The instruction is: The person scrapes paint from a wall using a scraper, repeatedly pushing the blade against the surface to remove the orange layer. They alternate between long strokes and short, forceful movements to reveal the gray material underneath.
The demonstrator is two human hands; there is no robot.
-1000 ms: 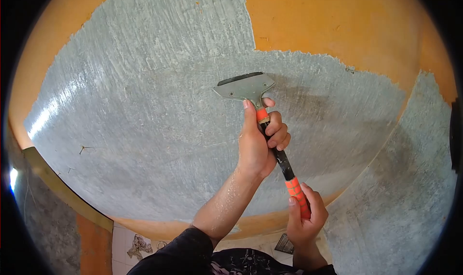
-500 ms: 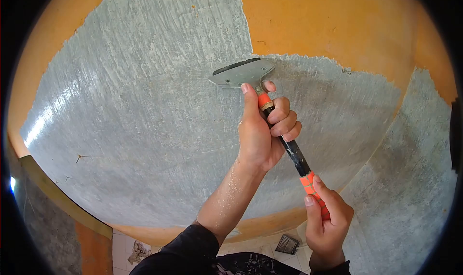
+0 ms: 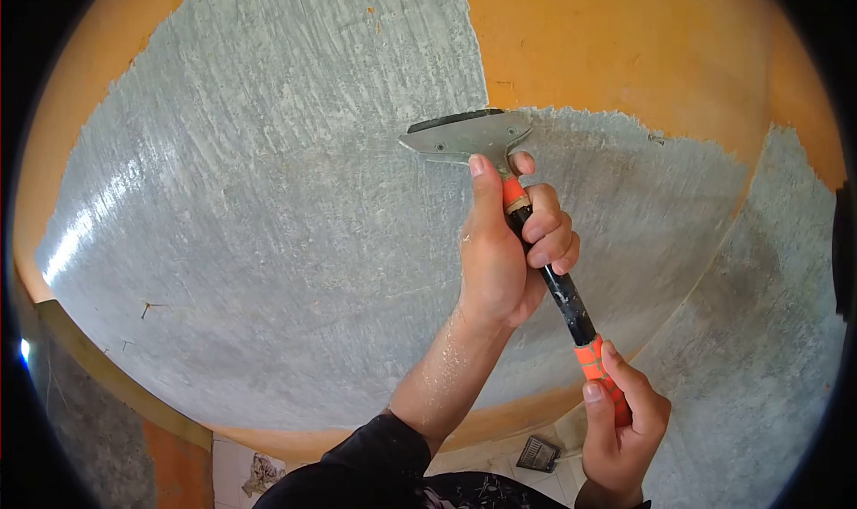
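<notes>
A long-handled scraper [image 3: 473, 137] with a wide grey head lies against the wall [image 3: 295, 223], its blade just under the corner of the orange paint [image 3: 616, 45]. My left hand [image 3: 509, 250] is wrapped round the upper handle near the head, thumb stretched up along it. Lower down, my right hand [image 3: 625, 420] grips the orange end of the handle between thumb and fingers. The black middle of the handle [image 3: 569, 302] shows between both hands. Pale dust covers my left forearm.
A nail [image 3: 147, 309] sticks out of the grey wall at the left. On the tiled floor below lie a dark ridged tray [image 3: 538, 454] and a crumpled scrap [image 3: 262, 473]. A side wall [image 3: 759, 330] meets this one at the right.
Both hands and the scraper have shifted slightly right and down in the view. The wall's orange corner has also shifted right. My grip looks the same.
</notes>
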